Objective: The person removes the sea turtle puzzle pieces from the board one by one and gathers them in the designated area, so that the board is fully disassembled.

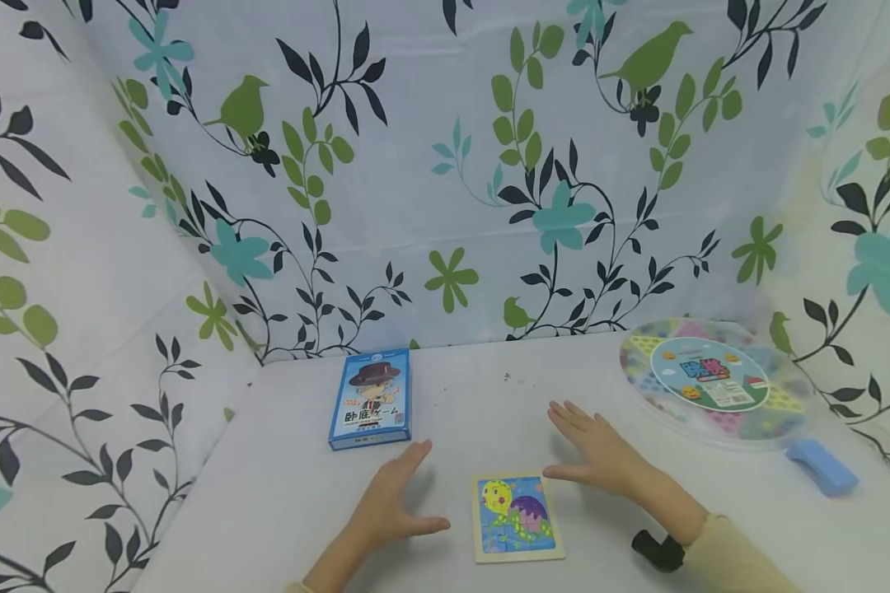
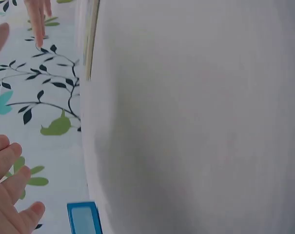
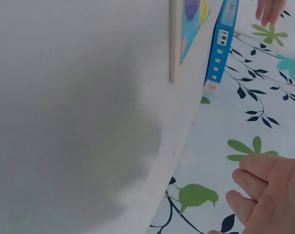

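A small wooden picture puzzle (image 1: 517, 519) with a yellow turtle and purple shell lies on the white table between the two hands. To its left the left hand (image 1: 393, 511) hovers with fingers extended and thumb toward the puzzle. On the other side, the right hand (image 1: 601, 457) is spread, its thumb tip right by the puzzle's upper right corner. Neither hand holds anything. In the left wrist view the left hand (image 2: 10, 190) shows with relaxed fingers. The right wrist view has the right hand (image 3: 271, 195) at its lower right, and the puzzle's edge (image 3: 174, 44) at the top.
A blue card-game box (image 1: 372, 399) lies beyond the left hand. At the back right is a round clear-lidded container (image 1: 712, 379) with a colourful label, with a light blue block (image 1: 822, 468) beside it. A black object (image 1: 658, 550) sits by the right wrist. Patterned cloth (image 1: 445, 189) hangs behind the table.
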Action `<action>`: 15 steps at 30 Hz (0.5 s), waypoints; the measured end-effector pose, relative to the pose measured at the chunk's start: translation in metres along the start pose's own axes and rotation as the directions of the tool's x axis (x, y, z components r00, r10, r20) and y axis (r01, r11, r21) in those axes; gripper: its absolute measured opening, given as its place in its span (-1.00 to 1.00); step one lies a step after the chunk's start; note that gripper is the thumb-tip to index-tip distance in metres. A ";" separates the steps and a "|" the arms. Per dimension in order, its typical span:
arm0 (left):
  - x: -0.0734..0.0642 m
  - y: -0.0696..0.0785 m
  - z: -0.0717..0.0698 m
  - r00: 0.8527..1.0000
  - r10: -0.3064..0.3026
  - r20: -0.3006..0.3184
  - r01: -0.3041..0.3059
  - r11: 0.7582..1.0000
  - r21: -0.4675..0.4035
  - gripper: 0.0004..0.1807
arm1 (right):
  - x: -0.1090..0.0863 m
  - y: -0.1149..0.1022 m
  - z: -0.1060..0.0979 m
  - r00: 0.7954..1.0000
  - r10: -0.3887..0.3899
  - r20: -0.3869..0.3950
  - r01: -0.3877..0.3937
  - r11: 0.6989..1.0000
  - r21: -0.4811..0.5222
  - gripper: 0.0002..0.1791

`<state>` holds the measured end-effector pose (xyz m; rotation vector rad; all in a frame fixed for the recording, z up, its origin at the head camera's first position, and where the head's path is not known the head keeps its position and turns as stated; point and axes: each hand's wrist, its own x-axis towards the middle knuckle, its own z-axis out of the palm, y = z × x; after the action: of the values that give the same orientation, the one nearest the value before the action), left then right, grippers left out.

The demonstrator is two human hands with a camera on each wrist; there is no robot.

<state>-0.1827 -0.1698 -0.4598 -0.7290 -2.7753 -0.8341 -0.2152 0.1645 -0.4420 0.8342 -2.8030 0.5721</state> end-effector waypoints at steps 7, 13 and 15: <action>-0.001 0.012 0.008 1.000 0.008 0.018 -0.006 0.994 -0.111 -0.08 | 0.003 -0.009 0.006 1.000 0.011 0.002 -0.011 0.998 0.057 -0.08; -0.004 0.015 0.022 0.990 0.097 -0.107 -0.121 0.960 -0.252 -0.33 | 0.003 -0.017 0.012 0.995 0.019 -0.097 -0.002 0.986 0.168 -0.14; -0.006 0.015 0.027 0.980 0.121 -0.155 -0.160 0.949 -0.273 -0.39 | 0.005 -0.021 0.015 0.988 0.020 -0.151 0.013 0.977 0.213 -0.16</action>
<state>-0.1701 -0.1463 -0.4762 -0.8683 -2.4769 -1.2186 -0.2085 0.1399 -0.4478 0.7857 -2.6366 0.9102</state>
